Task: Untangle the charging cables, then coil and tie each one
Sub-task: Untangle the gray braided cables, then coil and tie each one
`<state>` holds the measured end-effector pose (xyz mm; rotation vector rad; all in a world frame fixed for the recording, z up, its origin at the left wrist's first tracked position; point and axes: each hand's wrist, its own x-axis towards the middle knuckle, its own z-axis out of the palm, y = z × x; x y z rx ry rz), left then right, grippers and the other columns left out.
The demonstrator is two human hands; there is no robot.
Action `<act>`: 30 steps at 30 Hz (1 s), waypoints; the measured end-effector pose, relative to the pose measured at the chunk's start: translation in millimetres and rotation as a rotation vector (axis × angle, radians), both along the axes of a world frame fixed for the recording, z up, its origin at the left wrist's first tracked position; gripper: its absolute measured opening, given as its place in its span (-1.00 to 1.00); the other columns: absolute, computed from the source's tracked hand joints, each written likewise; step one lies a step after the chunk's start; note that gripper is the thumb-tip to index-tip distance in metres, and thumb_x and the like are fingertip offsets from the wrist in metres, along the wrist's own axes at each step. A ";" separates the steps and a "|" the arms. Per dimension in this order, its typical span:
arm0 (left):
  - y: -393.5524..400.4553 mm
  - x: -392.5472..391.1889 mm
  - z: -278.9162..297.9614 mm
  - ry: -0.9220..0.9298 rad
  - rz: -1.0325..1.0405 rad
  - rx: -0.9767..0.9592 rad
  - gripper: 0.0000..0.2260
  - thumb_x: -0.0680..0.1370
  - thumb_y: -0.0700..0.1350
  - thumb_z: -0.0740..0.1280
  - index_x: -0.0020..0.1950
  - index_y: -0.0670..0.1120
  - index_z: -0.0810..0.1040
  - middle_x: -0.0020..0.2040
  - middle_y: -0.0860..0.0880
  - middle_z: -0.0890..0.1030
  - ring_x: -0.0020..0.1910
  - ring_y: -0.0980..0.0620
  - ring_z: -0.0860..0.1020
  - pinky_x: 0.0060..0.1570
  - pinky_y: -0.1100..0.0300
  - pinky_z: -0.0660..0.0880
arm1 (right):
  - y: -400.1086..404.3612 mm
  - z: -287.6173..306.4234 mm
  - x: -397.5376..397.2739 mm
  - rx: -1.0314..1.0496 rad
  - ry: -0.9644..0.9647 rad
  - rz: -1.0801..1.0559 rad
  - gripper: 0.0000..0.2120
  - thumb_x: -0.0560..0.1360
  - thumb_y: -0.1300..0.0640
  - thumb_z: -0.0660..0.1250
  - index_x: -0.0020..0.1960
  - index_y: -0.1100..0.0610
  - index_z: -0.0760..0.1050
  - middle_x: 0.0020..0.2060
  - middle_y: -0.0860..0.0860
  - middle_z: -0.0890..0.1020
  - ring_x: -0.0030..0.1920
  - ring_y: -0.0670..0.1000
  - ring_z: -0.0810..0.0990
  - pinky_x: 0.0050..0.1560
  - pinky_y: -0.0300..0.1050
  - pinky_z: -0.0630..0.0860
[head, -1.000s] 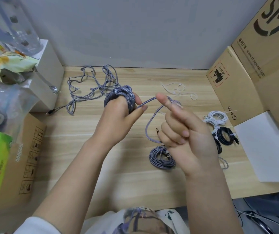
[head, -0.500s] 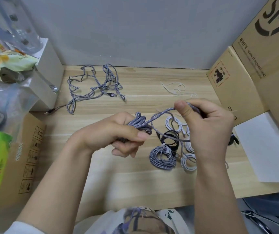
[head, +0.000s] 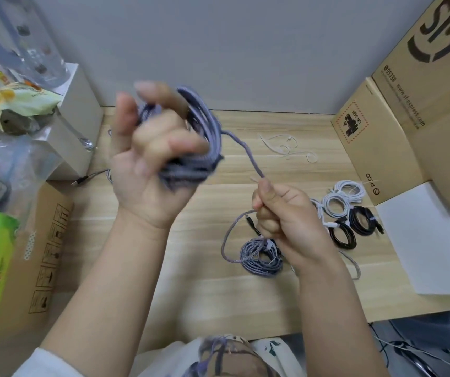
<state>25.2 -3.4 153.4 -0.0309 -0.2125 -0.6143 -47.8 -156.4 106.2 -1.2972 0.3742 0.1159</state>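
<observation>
Left hand (head: pixel 150 170), raised at 11 o'clock, is gripping a grey cable (head: pixel 204 137) looped round its fingers. Right hand (head: pixel 286 216), at 3 o'clock, is pinching the cable's tail; tied coils (head: pixel 262 257) are lying beneath on the table (head: pixel 218 295)

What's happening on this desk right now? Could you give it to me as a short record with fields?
Activity: coiling a braided grey cable
Left hand: raised, blurred, fingers through the coil
Right hand: pinches the cable's free tail, which loops below it
Finished coils: one grey coil, white coils, black coils, all on the wooden desk
Loose ties: clear, behind the coils
Surroundings: cardboard boxes at right
</observation>
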 end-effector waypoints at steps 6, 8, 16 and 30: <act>6.2 28.0 -18.9 0.262 0.241 0.166 -0.66 0.60 -0.16 0.17 0.06 -0.49 0.43 -0.44 -0.15 0.42 -0.40 -0.09 0.49 0.14 0.06 0.39 | 3.0 7.5 -6.1 -0.430 -0.089 0.116 -0.80 0.53 0.07 0.30 -0.24 0.05 0.59 -0.61 -0.17 0.33 -0.55 -0.18 0.26 -0.47 -0.41 0.18; 1.2 28.4 -25.9 0.278 0.315 0.266 -0.65 0.59 -0.16 0.18 0.02 -0.50 0.45 -0.43 -0.09 0.41 -0.40 -0.04 0.49 0.15 0.06 0.42 | 8.1 9.2 -8.3 -0.534 -0.139 0.170 -0.82 0.50 -0.02 0.33 -0.23 -0.01 0.63 -0.58 -0.16 0.32 -0.49 -0.17 0.26 -0.41 -0.34 0.21; -25.3 13.7 -46.5 -0.188 0.332 0.848 -0.80 0.49 -0.10 0.17 0.03 -0.20 0.33 -0.44 0.04 0.41 -0.39 0.04 0.45 -0.11 0.23 0.41 | 13.1 18.9 -12.3 -0.801 -0.252 0.146 -0.75 0.49 0.10 0.39 -0.29 0.24 0.54 -0.50 -0.02 0.22 -0.43 -0.11 0.20 -0.43 -0.29 0.15; -19.8 -9.6 -27.9 -1.142 -0.048 1.850 -0.41 0.37 0.34 -0.02 -0.48 -0.16 0.38 -0.64 0.03 0.40 -0.55 0.10 0.38 -0.38 0.19 0.40 | 4.8 24.0 -15.7 -1.175 -0.242 0.127 -0.91 0.33 -0.05 0.40 -0.19 -0.08 0.59 -0.52 -0.22 0.43 -0.45 -0.09 0.37 -0.38 -0.13 0.26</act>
